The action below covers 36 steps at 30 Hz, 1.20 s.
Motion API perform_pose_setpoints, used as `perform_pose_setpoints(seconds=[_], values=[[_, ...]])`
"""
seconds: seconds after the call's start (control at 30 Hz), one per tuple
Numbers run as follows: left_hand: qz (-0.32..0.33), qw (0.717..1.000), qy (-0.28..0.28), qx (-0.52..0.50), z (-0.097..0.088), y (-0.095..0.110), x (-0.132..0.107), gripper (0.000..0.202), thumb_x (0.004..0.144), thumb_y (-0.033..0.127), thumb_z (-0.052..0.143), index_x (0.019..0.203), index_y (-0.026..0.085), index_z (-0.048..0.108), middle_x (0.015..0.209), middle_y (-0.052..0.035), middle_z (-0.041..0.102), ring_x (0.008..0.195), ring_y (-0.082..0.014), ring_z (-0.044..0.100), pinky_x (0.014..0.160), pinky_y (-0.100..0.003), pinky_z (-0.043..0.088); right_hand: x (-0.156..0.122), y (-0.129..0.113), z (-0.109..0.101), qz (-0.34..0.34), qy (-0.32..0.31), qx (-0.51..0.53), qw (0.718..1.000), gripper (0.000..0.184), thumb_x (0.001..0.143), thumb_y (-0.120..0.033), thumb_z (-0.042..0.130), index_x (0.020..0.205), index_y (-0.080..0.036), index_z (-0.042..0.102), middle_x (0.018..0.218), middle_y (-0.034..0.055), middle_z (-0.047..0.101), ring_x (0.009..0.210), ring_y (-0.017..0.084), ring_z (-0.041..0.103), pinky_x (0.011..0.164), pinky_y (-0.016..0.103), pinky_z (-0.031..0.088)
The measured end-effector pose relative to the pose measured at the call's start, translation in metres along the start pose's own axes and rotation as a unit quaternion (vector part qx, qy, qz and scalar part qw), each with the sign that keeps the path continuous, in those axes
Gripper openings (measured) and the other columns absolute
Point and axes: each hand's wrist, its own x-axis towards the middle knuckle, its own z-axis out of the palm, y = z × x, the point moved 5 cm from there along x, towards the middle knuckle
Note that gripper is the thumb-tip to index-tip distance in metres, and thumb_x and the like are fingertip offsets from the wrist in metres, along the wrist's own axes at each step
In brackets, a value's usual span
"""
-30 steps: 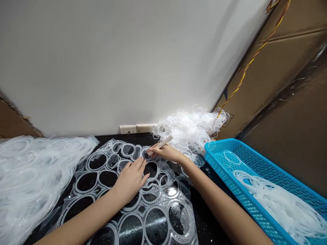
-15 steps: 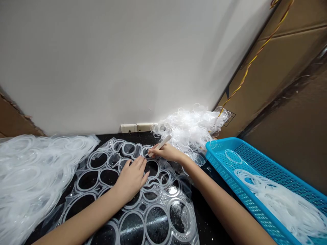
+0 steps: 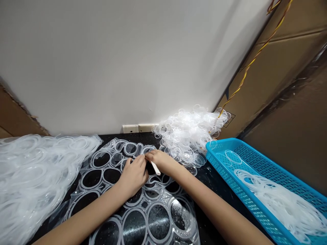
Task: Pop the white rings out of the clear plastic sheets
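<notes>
A clear, flexible sheet [image 3: 146, 221] with thick moulded rings of several sizes lies on the black tabletop. My left hand [image 3: 134, 175] rests on its upper part, fingers stretched out over the rings. Just beside those fingertips, my right hand [image 3: 161, 160] is closed on a slim white pen-like tool [image 3: 155, 168]. The tool's rear end slants down toward me; its tip is hidden by my fingers. Both hands' fingertips meet or nearly meet at one small ring near the sheet's far edge.
On the left, a big heap of similar translucent ringed sheets [image 3: 33, 177] is piled. Thin loose rings [image 3: 187, 136] form a mound against the wall. A blue plastic basket [image 3: 226, 177] holding more rings stands at right. A twisted yellow-brown cord [image 3: 246, 69] hangs there.
My right hand has turned over, so the tool's rear end swung from pointing up and right to pointing down toward me. My left hand stays on the sheet.
</notes>
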Motion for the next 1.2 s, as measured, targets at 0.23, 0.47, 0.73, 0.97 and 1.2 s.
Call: perform_pose_setpoints(seconds=[0.23,0.47,0.73,0.97,1.2], values=[[-0.007,1.0,0.015,-0.009,-0.001,-0.002,0.002,0.038,0.082,0.018,0.035,0.115,0.009,0.05,0.122,-0.0138,0.054,0.112,-0.0237,0.046,0.085,-0.04,0.037,0.001,0.008,0.005,0.003,0.064,-0.018,0.998,0.018,0.082,-0.008,0.046,0.094,-0.008,0.06,0.095,0.0118,0.064,0.085,0.019,0.058,0.082,0.031,0.046],[-0.008,0.999,0.03,-0.02,0.001,-0.003,-0.005,0.042,0.082,0.019,0.032,0.12,0.01,0.047,0.126,-0.0123,0.051,0.116,-0.0231,0.044,0.088,-0.04,0.035,-0.02,0.061,-0.017,0.141,0.169,0.002,0.976,0.034,0.083,-0.005,0.037,0.113,-0.007,0.053,0.108,0.0175,0.059,0.099,0.022,0.056,0.085,0.036,0.046],[-0.007,0.998,0.049,-0.031,0.004,-0.004,-0.006,0.042,0.082,0.023,0.033,0.119,0.009,0.049,0.126,-0.0123,0.052,0.115,-0.0239,0.044,0.089,-0.04,0.036,-0.062,0.113,-0.085,0.334,0.284,-0.1,0.893,0.034,0.089,-0.018,0.031,0.098,-0.007,0.061,0.097,0.0173,0.063,0.092,0.023,0.057,0.082,0.035,0.042],[-0.005,0.998,0.062,-0.03,0.003,0.0,-0.007,0.041,0.084,0.022,0.031,0.118,0.01,0.05,0.125,-0.0135,0.052,0.116,-0.024,0.043,0.09,-0.043,0.035,-0.074,0.115,-0.098,0.398,0.211,-0.125,0.884,0.042,0.091,-0.033,0.031,0.079,-0.012,0.066,0.094,0.0164,0.061,0.087,0.023,0.057,0.075,0.031,0.04],[-0.018,0.997,0.076,0.0,-0.003,-0.003,-0.009,0.042,0.087,0.033,0.034,0.121,0.013,0.048,0.125,-0.0135,0.051,0.115,-0.0272,0.043,0.089,-0.044,0.035,-0.075,0.102,-0.113,0.419,0.249,-0.091,0.869,0.054,0.091,-0.043,0.022,0.085,-0.013,0.066,0.098,0.0156,0.057,0.081,0.023,0.056,0.069,0.033,0.04]])
